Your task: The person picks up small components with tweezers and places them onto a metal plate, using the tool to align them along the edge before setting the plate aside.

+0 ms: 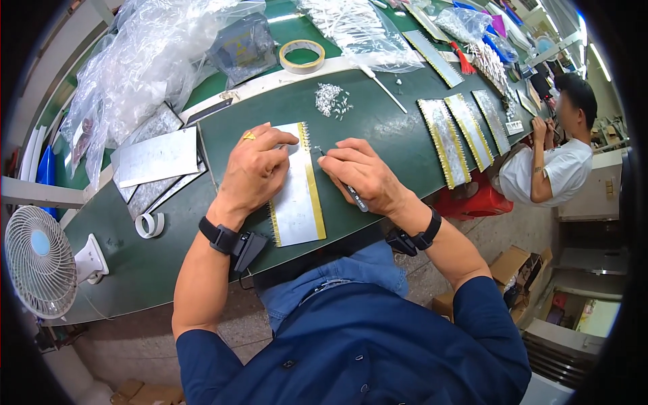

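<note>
In front of me on the green table lies a flat metal plate [298,209] with yellow tape along its long edges. Rows of small pin-like parts stick out along both taped sides. My left hand [258,169] rests over the plate's left side, fingers curled together; whether they pinch a small piece is hidden. My right hand [364,174], closed around dark tweezers [356,198], is just right of the plate. The tweezers' tip is by the upper right taped edge, with something tiny at it. Beyond the plate lies a small pile of white and silvery bits [329,100].
Several similar taped plates [443,142] lie to the right. Bare metal sheets [158,156], a white tape ring [149,225] and a fan [42,260] are left. Behind are a yellow tape roll [302,57], plastic bags [145,74] and a white stick [383,88]. A co-worker [553,152] sits right.
</note>
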Action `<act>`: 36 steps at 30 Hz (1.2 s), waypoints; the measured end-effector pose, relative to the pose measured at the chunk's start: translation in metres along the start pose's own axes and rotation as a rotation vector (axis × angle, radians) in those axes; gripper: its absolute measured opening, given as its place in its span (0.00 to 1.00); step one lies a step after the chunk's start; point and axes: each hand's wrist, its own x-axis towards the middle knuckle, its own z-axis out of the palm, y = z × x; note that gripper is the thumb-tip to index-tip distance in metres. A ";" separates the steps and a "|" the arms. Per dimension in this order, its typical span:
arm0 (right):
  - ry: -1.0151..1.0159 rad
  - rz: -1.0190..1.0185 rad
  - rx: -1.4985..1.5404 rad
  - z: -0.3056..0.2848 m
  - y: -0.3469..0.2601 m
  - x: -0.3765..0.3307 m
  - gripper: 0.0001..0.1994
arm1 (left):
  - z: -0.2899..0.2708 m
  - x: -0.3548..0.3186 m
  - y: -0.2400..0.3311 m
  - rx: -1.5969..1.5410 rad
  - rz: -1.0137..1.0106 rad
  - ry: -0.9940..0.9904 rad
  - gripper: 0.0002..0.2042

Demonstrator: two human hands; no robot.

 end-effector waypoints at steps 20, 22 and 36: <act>-0.052 -0.031 -0.060 0.009 -0.001 -0.001 0.15 | 0.004 -0.002 -0.002 -0.016 0.029 -0.027 0.06; -0.055 -0.031 -0.057 0.010 -0.001 -0.001 0.15 | 0.004 -0.002 -0.002 -0.020 0.036 -0.035 0.05; -0.060 -0.034 -0.058 0.009 -0.002 0.000 0.15 | 0.006 -0.001 0.002 -0.005 0.084 -0.041 0.06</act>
